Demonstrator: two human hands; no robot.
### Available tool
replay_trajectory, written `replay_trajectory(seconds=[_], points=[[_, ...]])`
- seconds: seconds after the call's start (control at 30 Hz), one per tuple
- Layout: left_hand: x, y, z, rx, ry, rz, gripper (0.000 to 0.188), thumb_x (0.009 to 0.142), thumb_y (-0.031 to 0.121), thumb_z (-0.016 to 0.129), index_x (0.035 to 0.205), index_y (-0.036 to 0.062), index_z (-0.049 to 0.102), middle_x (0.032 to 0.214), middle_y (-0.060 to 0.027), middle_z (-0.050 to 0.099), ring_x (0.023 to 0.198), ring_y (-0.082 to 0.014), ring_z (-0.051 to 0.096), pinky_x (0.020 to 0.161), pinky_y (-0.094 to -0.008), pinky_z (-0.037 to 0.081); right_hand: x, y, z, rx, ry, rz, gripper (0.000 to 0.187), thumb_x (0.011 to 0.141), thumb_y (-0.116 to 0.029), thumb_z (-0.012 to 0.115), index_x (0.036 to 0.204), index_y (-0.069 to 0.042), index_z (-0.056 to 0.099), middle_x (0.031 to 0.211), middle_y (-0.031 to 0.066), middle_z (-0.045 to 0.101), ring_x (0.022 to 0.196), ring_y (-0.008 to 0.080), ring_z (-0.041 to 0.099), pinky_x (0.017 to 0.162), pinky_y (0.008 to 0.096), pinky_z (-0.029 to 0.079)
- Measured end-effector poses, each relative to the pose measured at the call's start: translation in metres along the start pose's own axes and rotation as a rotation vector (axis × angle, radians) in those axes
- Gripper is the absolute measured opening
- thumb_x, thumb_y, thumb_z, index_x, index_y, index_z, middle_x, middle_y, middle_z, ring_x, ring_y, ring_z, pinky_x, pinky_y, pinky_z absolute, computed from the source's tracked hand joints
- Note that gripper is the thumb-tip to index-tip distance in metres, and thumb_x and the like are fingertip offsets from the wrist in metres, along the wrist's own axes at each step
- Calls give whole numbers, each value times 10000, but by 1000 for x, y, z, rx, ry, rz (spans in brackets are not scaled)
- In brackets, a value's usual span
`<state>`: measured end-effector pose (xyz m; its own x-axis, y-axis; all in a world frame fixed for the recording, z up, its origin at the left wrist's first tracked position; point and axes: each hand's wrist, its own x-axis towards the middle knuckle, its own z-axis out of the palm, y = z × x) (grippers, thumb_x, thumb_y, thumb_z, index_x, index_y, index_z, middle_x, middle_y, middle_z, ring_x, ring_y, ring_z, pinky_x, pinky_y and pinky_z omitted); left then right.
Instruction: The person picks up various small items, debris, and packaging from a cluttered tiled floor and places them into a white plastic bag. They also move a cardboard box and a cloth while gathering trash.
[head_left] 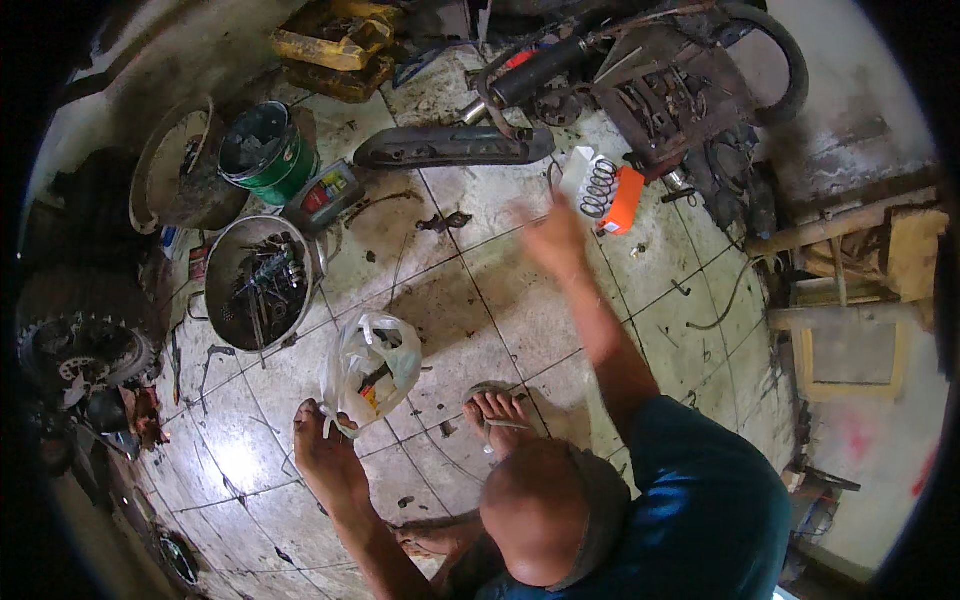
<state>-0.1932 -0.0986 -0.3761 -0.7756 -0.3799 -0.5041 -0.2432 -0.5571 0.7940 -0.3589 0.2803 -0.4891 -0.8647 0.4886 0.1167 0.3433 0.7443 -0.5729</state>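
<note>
My left hand (328,455) pinches the knotted edge of a white plastic bag (345,350). The bag gapes toward me, and small items with yellow and red on them show inside; their kind is unclear. Further off, my right hand (552,240) is stretched out over the tiles and smeared by motion. A thin dark curved piece (553,180) shows just beyond its fingers; whether the hand holds it I cannot tell. To the right of that hand lies an orange and white box (624,200) with dark coiled rings (600,188) against it.
On the left stand a metal pot (222,315) of tools and parts, a green bucket (275,180) and a wide round basin (150,190). A long dark cover (450,147) and an exhaust muffler (540,72) lie at the back. A tray of tools (690,135) sits back right.
</note>
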Motion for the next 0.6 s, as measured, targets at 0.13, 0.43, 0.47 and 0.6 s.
replay_trajectory(seconds=[0.13, 0.43, 0.47, 0.6], points=[[4, -4, 5, -15, -8, -57, 361, 983, 253, 577, 1230, -10, 556, 1212, -113, 522, 1080, -239, 526, 883, -356, 476, 79, 208, -34, -404, 94, 327, 992, 801, -513, 729, 1553, -96, 236, 1176, 233, 677, 1116, 365, 654, 938, 500, 513], [5, 2, 4, -9, -59, -52, 331, 1004, 222, 534, 1251, 2, 553, 1180, -121, 523, 987, -246, 536, 848, -370, 487, 17, 226, -40, 1098, -202, 506, 511, 985, -134, 581, 1459, -75, 398, 1230, 140, 647, 1005, 246, 693, 828, 434, 605], [4, 3, 5, -11, -34, -61, 331, 1004, 217, 533, 1252, -1, 553, 1183, -123, 523, 984, -247, 537, 850, -370, 489, 10, 212, -43, 1166, -276, 529, 519, 994, -204, 580, 1466, -84, 401, 1262, 123, 633, 1060, 247, 669, 873, 450, 585], [14, -4, 9, -44, -14, -74, 319, 1001, 199, 530, 1243, -7, 559, 1204, -126, 524, 978, -246, 540, 857, -368, 494, -18, 190, -30, 1312, -480, 503, 567, 1001, -459, 567, 1439, -113, 469, 1337, 76, 600, 1177, 271, 616, 1011, 485, 514]])
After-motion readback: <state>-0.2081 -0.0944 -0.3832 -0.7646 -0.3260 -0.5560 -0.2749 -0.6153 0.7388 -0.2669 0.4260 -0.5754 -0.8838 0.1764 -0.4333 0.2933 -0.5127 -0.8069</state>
